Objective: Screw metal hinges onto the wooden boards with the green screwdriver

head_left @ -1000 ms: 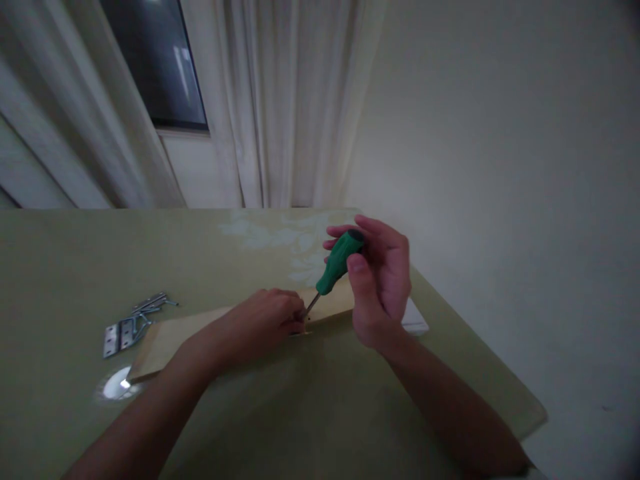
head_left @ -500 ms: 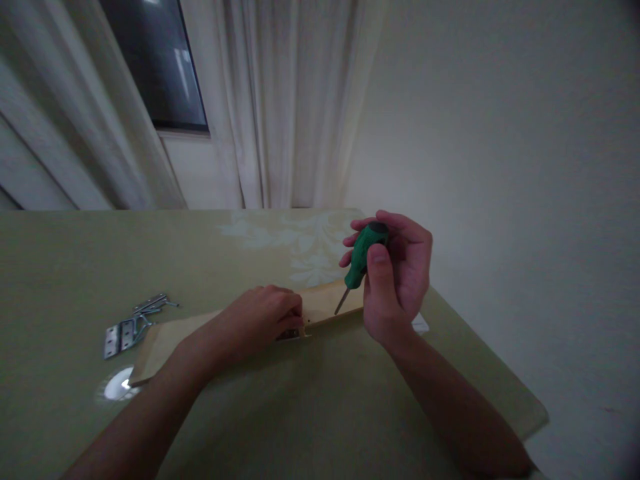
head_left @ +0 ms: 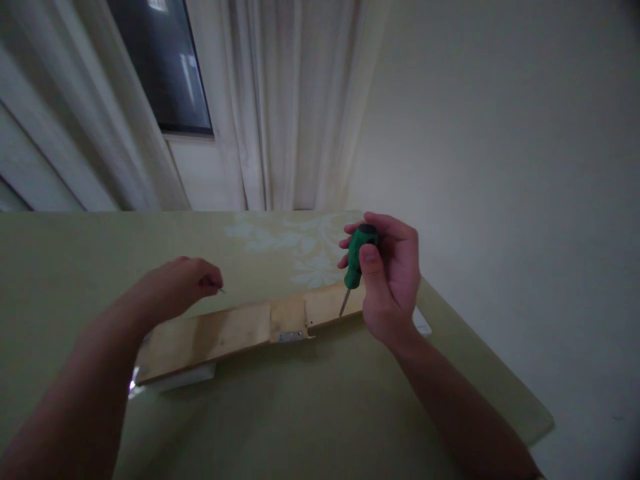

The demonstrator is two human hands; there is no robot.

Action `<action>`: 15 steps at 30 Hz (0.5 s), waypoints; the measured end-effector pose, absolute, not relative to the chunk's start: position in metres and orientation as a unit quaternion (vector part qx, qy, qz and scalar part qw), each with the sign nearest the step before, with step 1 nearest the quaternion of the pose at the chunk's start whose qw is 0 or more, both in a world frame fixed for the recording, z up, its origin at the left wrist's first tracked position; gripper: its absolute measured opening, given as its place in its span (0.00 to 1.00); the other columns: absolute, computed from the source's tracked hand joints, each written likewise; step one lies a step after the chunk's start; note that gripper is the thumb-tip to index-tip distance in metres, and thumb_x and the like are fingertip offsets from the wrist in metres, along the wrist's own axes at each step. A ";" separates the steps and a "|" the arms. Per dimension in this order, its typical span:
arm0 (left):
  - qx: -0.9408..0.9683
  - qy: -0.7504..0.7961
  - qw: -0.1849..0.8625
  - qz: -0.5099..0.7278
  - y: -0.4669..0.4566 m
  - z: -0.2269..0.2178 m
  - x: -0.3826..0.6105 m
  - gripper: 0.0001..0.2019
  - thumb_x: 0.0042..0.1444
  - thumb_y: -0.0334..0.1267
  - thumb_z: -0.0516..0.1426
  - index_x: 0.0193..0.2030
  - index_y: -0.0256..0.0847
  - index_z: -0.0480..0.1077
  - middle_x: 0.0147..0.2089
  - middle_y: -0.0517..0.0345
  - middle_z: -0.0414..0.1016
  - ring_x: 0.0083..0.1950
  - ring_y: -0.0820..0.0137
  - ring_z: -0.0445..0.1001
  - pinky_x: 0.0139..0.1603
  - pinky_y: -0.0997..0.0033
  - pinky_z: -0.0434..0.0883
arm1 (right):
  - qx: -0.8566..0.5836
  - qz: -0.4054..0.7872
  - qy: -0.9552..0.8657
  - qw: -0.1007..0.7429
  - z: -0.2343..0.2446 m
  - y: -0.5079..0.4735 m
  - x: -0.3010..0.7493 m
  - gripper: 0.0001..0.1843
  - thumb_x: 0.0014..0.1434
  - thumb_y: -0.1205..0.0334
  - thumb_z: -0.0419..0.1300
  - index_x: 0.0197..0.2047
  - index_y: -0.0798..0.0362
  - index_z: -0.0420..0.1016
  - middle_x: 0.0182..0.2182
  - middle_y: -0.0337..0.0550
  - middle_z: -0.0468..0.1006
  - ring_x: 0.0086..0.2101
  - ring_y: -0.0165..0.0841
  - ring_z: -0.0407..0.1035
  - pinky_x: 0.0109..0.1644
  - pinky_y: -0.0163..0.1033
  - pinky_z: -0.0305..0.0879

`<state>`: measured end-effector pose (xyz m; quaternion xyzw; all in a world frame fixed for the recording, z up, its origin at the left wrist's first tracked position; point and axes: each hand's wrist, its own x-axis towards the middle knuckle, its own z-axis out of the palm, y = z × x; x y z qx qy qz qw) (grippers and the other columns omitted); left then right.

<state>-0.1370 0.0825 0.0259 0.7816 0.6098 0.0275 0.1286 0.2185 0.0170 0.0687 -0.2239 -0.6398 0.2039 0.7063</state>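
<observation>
My right hand (head_left: 393, 277) is wrapped round the green handle of a screwdriver (head_left: 356, 257), its thin shaft pointing down over the right part of a wooden plank (head_left: 215, 333). Off to the left, above the plank's back edge, my left hand (head_left: 187, 287) is closed in a pinch on what looks like a screw, with only its thin metal end showing. A metal hinge (head_left: 291, 336) lies against the plank's front edge near the middle, where the wood is notched. Small dark holes show just right of this notch.
Under the plank's left end is a white block (head_left: 187, 378), and another white piece (head_left: 423, 321) shows beside my right wrist. The green patterned table (head_left: 320, 413) ends at a slanting right edge near the wall. Curtains (head_left: 300, 100) hang behind it.
My left hand has lifted off the hinge area and moved left, uncovering the hinge; its forearm now hides the loose hinges and screws. The right hand with the screwdriver has shifted slightly left.
</observation>
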 end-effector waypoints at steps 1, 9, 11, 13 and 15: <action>0.765 0.628 0.140 0.008 0.087 0.022 -0.154 0.11 0.60 0.44 0.61 0.41 0.48 0.87 0.45 0.47 0.90 0.48 0.48 0.87 0.50 0.52 0.77 | -0.231 0.211 -0.644 0.698 0.068 0.018 0.218 0.14 0.79 0.57 0.62 0.65 0.40 0.76 0.52 0.43 0.81 0.45 0.33 0.79 0.39 0.35 0.83; 0.711 0.688 0.142 -0.027 0.090 -0.011 -0.214 0.10 0.57 0.32 0.61 0.40 0.40 0.86 0.43 0.51 0.90 0.47 0.54 0.85 0.52 0.57 0.74 | -0.268 0.287 -0.657 0.644 0.085 0.011 0.235 0.13 0.80 0.53 0.61 0.63 0.42 0.76 0.50 0.44 0.79 0.45 0.34 0.78 0.33 0.33 0.81; 0.711 0.689 0.140 -0.016 0.089 -0.016 -0.216 0.10 0.57 0.30 0.60 0.39 0.40 0.85 0.41 0.54 0.89 0.45 0.57 0.84 0.52 0.59 0.73 | -0.278 0.323 -0.678 0.599 0.098 -0.001 0.250 0.12 0.79 0.53 0.62 0.62 0.42 0.78 0.49 0.44 0.79 0.44 0.36 0.78 0.35 0.36 0.82; 0.711 0.688 0.147 -0.009 0.089 -0.019 -0.218 0.08 0.55 0.31 0.62 0.38 0.40 0.84 0.40 0.55 0.89 0.44 0.58 0.84 0.51 0.60 0.73 | -0.288 0.298 -0.690 0.594 0.111 -0.016 0.266 0.13 0.79 0.54 0.62 0.63 0.40 0.79 0.49 0.45 0.80 0.40 0.37 0.78 0.32 0.38 0.79; 0.707 0.692 0.146 0.003 0.091 -0.018 -0.219 0.07 0.53 0.33 0.63 0.38 0.40 0.83 0.38 0.53 0.88 0.43 0.56 0.84 0.50 0.58 0.74 | -0.313 0.221 -0.713 0.587 0.122 -0.027 0.281 0.12 0.79 0.53 0.62 0.60 0.40 0.82 0.47 0.46 0.81 0.38 0.38 0.77 0.31 0.40 0.75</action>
